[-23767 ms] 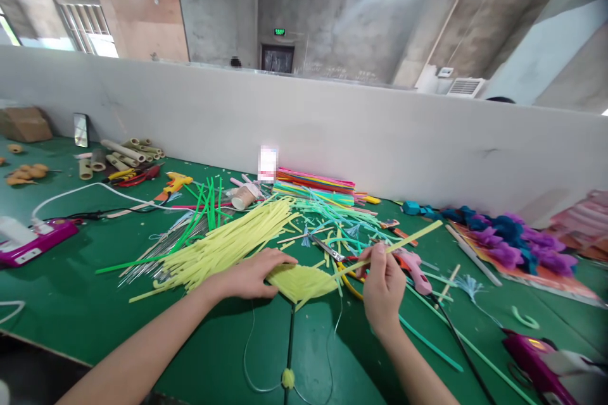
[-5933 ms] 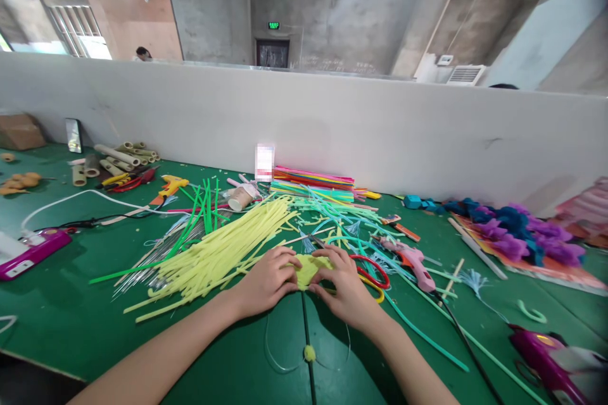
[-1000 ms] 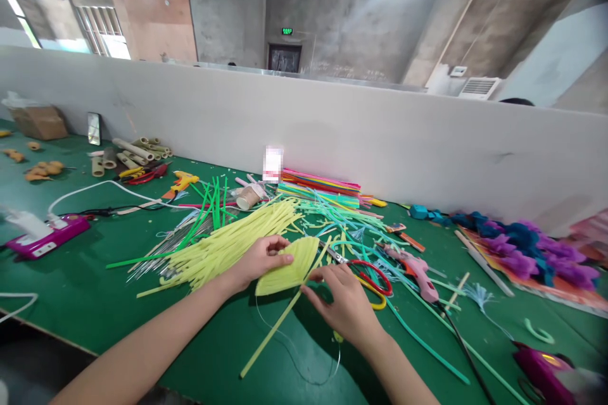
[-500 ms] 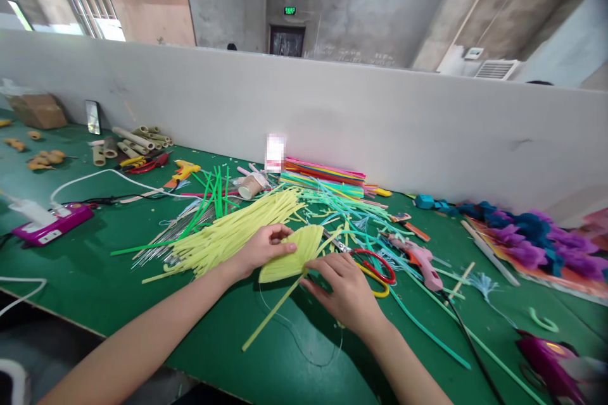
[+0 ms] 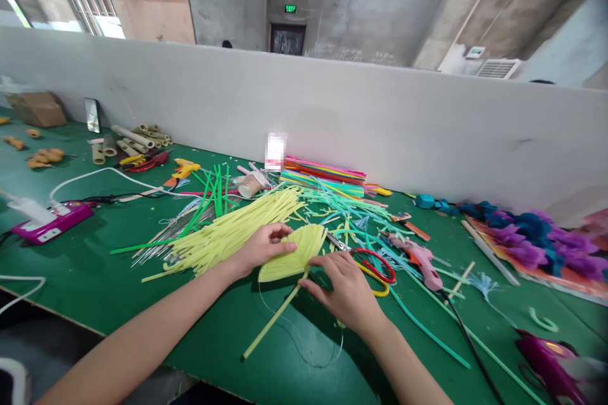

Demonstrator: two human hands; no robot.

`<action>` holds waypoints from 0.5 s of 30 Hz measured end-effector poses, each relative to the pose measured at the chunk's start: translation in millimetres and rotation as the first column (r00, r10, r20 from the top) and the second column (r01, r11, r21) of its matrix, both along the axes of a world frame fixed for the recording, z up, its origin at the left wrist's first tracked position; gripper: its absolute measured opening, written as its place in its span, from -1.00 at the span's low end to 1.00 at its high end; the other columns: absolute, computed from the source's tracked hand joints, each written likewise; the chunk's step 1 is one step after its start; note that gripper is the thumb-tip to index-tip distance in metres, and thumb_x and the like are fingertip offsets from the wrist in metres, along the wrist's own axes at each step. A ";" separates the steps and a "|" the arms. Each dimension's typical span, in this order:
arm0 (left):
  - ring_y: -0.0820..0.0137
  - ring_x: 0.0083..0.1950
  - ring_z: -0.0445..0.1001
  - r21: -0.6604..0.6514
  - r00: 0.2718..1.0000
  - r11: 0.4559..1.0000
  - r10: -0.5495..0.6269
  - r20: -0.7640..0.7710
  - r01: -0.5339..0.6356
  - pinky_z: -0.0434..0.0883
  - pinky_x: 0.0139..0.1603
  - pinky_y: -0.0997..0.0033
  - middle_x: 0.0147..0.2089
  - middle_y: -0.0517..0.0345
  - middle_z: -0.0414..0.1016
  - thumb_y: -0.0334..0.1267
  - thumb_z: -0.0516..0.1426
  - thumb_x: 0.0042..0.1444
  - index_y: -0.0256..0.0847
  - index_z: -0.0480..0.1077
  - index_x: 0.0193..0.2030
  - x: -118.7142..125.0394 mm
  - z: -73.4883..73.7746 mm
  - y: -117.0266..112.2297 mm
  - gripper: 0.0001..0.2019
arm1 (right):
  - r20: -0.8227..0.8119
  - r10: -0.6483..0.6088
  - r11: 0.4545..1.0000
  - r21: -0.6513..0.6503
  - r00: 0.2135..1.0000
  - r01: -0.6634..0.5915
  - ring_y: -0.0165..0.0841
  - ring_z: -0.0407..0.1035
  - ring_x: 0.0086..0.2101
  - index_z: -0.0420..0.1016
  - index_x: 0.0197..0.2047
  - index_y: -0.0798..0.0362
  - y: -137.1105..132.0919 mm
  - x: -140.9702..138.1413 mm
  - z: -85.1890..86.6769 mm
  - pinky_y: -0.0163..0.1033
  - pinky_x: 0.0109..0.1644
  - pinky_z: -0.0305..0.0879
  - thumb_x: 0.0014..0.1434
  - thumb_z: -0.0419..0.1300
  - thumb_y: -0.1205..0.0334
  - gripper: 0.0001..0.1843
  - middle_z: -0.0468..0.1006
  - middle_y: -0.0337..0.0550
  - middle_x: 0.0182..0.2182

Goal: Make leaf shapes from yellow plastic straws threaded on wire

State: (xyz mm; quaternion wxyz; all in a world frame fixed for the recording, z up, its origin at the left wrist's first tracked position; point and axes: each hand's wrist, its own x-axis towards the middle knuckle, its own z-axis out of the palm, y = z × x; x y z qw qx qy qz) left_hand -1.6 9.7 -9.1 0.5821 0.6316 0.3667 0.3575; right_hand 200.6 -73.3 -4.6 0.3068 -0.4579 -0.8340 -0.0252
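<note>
Yellow chenille makes up one leaf-shaped piece [image 5: 295, 255], gripped between two bare hands over a green tabletop [image 5: 204, 335]. With that piece as the dial's centre and twelve pointing away from the worker, the left hand [image 5: 266, 247], at nine o'clock, has thumb and fingers clamped on its rim. The right hand [image 5: 341, 291], at four, pinches one single stem [image 5: 273, 321] where it meets the lower edge; the stem's free end reaches out toward seven. One thin thread [image 5: 316, 366] curves near six, with green surface around it running to the table's front edge at seven. Room is tighter elsewhere: one pair of scissors [image 5: 390, 269] lies just beside the right hand at three, and a heap of yellow stems [image 5: 237, 228], too many to count, crowds ten. Two glue guns are counted, a pink gun [image 5: 430, 275] at three and a yellow gun [image 5: 186, 169] at ten; one paper cup [image 5: 249, 187] lies at eleven. A pale partition [image 5: 403, 133] bounds the far side at twelve.
</note>
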 end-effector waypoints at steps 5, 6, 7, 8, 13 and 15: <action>0.33 -0.17 0.42 -0.026 1.000 1.000 0.005 0.014 -0.005 0.34 -0.18 0.43 -0.19 0.10 0.49 -0.04 0.24 0.00 -0.25 0.43 -0.13 0.7 -0.7 -0.4 -0.63 | -0.008 -0.029 0.999 -0.012 1.000 0.029 -0.21 0.41 -0.19 0.36 -0.09 0.03 0.6 2.2 -3.2 -0.10 -0.07 0.32 0.16 0.21 0.00 -0.66 0.54 -0.05 -0.24; 0.34 -0.18 0.42 -0.024 1.000 1.000 0.013 0.015 -0.013 0.33 -0.18 0.44 -0.21 0.11 0.49 -0.03 0.22 0.01 -0.25 0.43 -0.14 1.0 -0.4 -0.6 -0.64 | -0.011 -0.035 0.999 -0.015 0.999 0.034 -0.20 0.41 -0.17 0.36 -0.08 0.03 0.5 2.7 -3.7 -0.10 -0.06 0.32 0.16 0.21 0.00 -0.65 0.53 -0.04 -0.22; 0.34 -0.18 0.42 -0.021 1.000 1.000 0.020 0.018 -0.019 0.33 -0.19 0.44 -0.21 0.12 0.49 -0.02 0.21 0.03 -0.25 0.44 -0.15 1.2 0.1 -0.9 -0.64 | -0.013 -0.037 0.999 -0.018 0.999 0.037 -0.20 0.41 -0.17 0.35 -0.06 0.03 0.3 3.2 -4.1 -0.09 -0.06 0.33 0.16 0.21 0.01 -0.64 0.53 -0.04 -0.21; 0.34 -0.18 0.41 -0.020 0.999 1.000 0.022 0.024 -0.021 0.32 -0.18 0.44 -0.22 0.12 0.49 0.00 0.20 0.04 -0.25 0.45 -0.16 1.5 0.6 -1.2 -0.64 | -0.016 -0.038 0.999 -0.020 0.999 0.038 -0.20 0.41 -0.16 0.34 -0.06 0.03 0.1 3.5 -4.2 -0.09 -0.05 0.33 0.16 0.21 0.01 -0.64 0.53 -0.04 -0.21; 0.28 -0.13 0.44 -0.078 0.995 0.996 0.054 0.088 -0.047 0.34 -0.12 0.39 -0.18 0.09 0.52 0.09 0.15 0.05 -0.25 0.47 -0.22 3.0 0.6 -1.2 -0.60 | -0.030 -0.025 1.000 0.012 0.999 0.026 -0.21 0.43 -0.19 0.33 -0.04 0.03 -1.0 3.3 -0.8 -0.08 -0.09 0.37 0.15 0.22 0.02 -0.62 0.55 -0.05 -0.23; 0.25 -0.09 0.44 -0.099 0.993 0.993 0.070 0.100 -0.060 0.34 -0.08 0.37 -0.13 0.07 0.53 0.10 0.15 0.04 -0.25 0.48 -0.20 3.2 -0.5 -0.5 -0.58 | -0.053 -0.020 0.999 0.033 0.998 0.022 -0.22 0.44 -0.20 0.33 -0.03 0.02 -1.4 3.0 0.6 -0.09 -0.10 0.37 0.16 0.22 0.04 -0.63 0.55 -0.06 -0.24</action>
